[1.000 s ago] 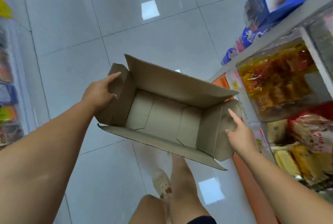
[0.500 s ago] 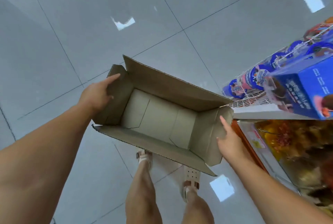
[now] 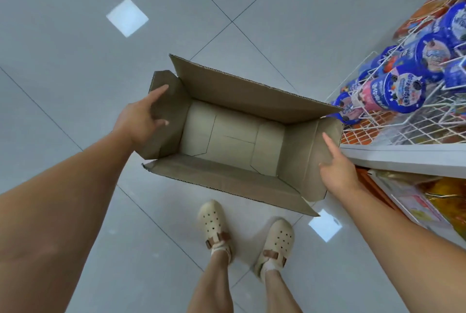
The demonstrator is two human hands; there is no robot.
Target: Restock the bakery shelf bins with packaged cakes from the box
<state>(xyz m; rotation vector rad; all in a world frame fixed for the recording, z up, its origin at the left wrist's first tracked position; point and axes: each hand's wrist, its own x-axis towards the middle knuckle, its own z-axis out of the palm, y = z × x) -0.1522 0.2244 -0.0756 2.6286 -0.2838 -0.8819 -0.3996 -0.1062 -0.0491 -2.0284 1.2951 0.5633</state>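
Since 0.5 s ago the view has tipped down: both shoes [image 3: 214, 227] now show at bottom centre, the rack [image 3: 418, 123] has spread up the right edge, and the hands hold the box as before. The shoes stand on a glossy grey tiled floor [image 3: 75, 60].

Centre: the cardboard box [image 3: 227, 136], flaps up, nothing inside, held between the hands. L hand [image 3: 141, 121], centre left, lies flat on its left end flap, fingers straight. R hand [image 3: 336, 169], centre right, presses the right end flap likewise.

Lower right: clear bins [image 3: 408, 201] w/ yellow packets [image 3: 446, 191]; how full they are is hard to tell. With the box empty, restocking is prob. done; only the box is left to deal with.

Right, further off: a white shelf [image 3: 403, 159] and the wire rack of blue tubs [image 3: 401, 93].
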